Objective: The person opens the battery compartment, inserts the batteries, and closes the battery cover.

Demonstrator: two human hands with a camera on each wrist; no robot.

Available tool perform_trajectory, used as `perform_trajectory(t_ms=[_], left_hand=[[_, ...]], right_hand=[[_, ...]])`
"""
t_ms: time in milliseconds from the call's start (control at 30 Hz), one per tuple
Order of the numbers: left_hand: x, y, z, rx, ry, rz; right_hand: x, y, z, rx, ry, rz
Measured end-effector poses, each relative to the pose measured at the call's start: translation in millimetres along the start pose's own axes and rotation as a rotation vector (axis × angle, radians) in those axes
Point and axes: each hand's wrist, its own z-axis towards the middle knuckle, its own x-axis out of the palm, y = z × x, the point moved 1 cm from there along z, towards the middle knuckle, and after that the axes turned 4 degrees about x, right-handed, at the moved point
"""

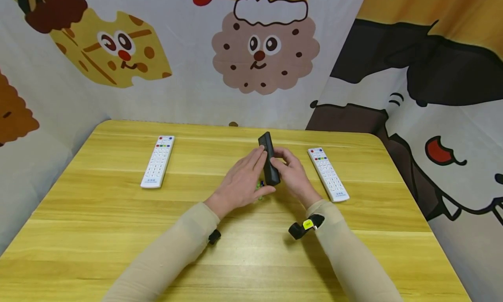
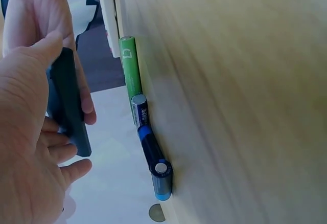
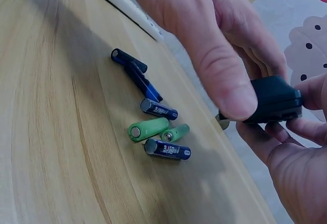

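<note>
A slim black remote control (image 1: 269,160) is held tilted over the middle of the table. My right hand (image 1: 292,173) grips its right side, the thumb (image 3: 232,98) pressed on it and fingers round the back. My left hand (image 1: 243,179) lies along the opposite side with straight fingers touching it, and its thumb points across near the lower end. Below the hands lie several loose batteries, among them a green battery (image 3: 149,129) and a dark blue battery (image 3: 167,150). In the head view the left hand hides most of them.
One white remote control (image 1: 158,162) lies at the left of the wooden table (image 1: 98,249), another white remote control (image 1: 328,174) to the right, near my right wrist. A cloth with cartoon prints (image 1: 177,101) hangs behind the far edge.
</note>
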Motion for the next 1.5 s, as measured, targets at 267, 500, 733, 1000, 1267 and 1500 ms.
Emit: perform_trajectory(t_ms=[267, 500, 733, 1000, 1267, 1500], left_hand=[[1.3, 0.5, -0.8, 0.008, -0.029, 0.044], [1.1, 1.8, -1.4, 0.028, -0.073, 0.032], [0.1, 3.2, -1.4, 0.038, -0.080, 0.032], [-0.6, 2.3, -0.7, 0.045, -0.087, 0.013], [-0.7, 2.0, -0.7, 0.071, -0.117, 0.017], [-2.1, 3.1, -0.8, 0.114, -0.156, 0.026]], right_hand=[[0.3, 0.9, -0.6, 0.005, 0.023, 0.054], [-1.6, 1.5, -0.7, -0.012, 0.047, 0.037], [-5.9, 0.3, 1.2, 0.009, 0.058, 0.034], [-8.5, 2.7, 1.1, 0.020, 0.055, 0.021], [-10.2, 4.3, 0.8, 0.041, 0.058, 0.011], [-11.3, 3.5, 0.9, 0.038, 0.065, 0.012]])
